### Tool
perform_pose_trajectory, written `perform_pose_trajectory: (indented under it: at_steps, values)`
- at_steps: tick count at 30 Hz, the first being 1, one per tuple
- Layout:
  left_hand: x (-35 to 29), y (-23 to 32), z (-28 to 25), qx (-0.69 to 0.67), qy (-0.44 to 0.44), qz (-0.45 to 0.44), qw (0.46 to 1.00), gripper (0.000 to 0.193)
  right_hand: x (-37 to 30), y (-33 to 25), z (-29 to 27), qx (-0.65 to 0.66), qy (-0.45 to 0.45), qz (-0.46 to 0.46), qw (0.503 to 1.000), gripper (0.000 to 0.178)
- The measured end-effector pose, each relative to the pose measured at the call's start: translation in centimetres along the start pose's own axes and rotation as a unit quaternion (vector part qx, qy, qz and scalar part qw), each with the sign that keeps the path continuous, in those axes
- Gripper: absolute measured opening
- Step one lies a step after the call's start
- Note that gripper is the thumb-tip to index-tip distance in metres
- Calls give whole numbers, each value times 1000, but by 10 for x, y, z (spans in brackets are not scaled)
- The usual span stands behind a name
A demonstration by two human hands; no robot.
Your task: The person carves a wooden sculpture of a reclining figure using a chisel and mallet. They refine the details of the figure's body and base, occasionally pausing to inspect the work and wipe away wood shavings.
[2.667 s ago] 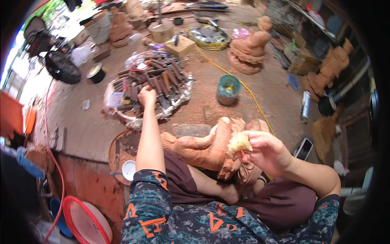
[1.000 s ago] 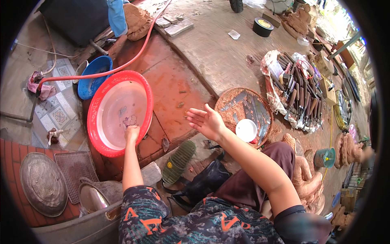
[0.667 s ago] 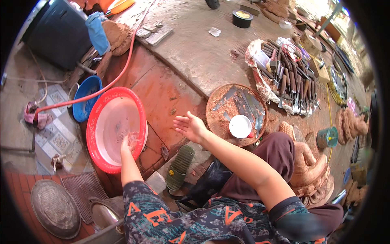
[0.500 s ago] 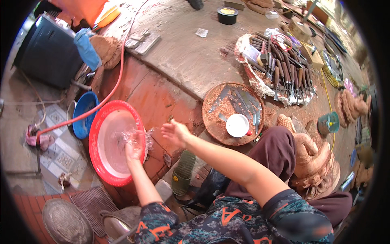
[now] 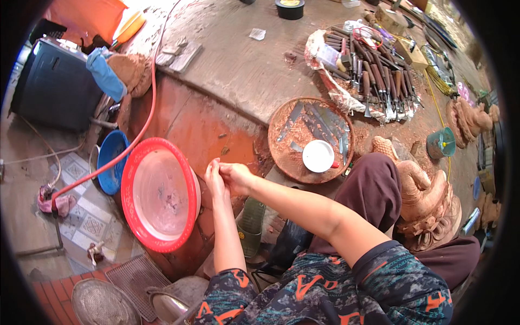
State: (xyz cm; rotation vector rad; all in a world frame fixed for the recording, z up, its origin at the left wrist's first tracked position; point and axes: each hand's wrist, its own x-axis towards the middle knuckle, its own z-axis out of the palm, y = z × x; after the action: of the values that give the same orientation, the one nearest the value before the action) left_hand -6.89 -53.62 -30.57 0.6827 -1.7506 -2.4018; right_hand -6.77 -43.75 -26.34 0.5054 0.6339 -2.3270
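My left hand [image 5: 215, 180] and my right hand [image 5: 236, 177] are pressed together just right of a red plastic basin [image 5: 132, 213]. The left hand's fingers look stretched out and lie against the right hand. My right hand's fingers are mostly hidden behind the left, and I see no object between the palms. Cloudy water [image 5: 162, 181] with some dark bits stands in the basin. Under my right forearm lies a green slipper [image 5: 251, 230].
Left of the basin are a blue basin [image 5: 110, 172] and a red hose [image 5: 147, 116]. A round tray [image 5: 277, 155] holds wood chips, metal blades and a white mug [image 5: 318, 156]. Wooden-handled chisels [image 5: 377, 76] lie beyond it, and a carved wooden figure [image 5: 425, 208] stands by my knee.
My left hand has left the space over the basin, moving right to meet my right hand. The splash around it is gone. The view has shifted slightly.
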Motion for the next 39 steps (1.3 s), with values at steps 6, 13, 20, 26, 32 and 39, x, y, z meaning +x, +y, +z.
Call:
perform_pose_trajectory:
  at_steps: [6, 13, 20, 26, 32, 39]
  values:
    - [-23, 22, 17, -237, 4, -78, 968, 23, -19, -13, 0, 17, -3, 20, 1000, 29]
    - [-9, 26, 8, -312, -79, -81, 943, 16, -30, -17, -1, -290, -12, -110, 950, 25]
    - [19, 54, -23, 114, 76, 105, 985, 15, -16, -13, -7, -456, -41, -72, 886, 27]
    - [81, 41, -210, 309, 364, 11, 878, 44, -3, -16, -9, -120, 6, 27, 992, 39]
    - [82, 44, -284, -168, 131, -86, 973, 37, -3, 21, 30, -91, -25, 61, 994, 52]
    - [-38, 49, -19, 83, -149, 29, 985, 35, 35, 28, 15, -58, 101, -11, 993, 42]
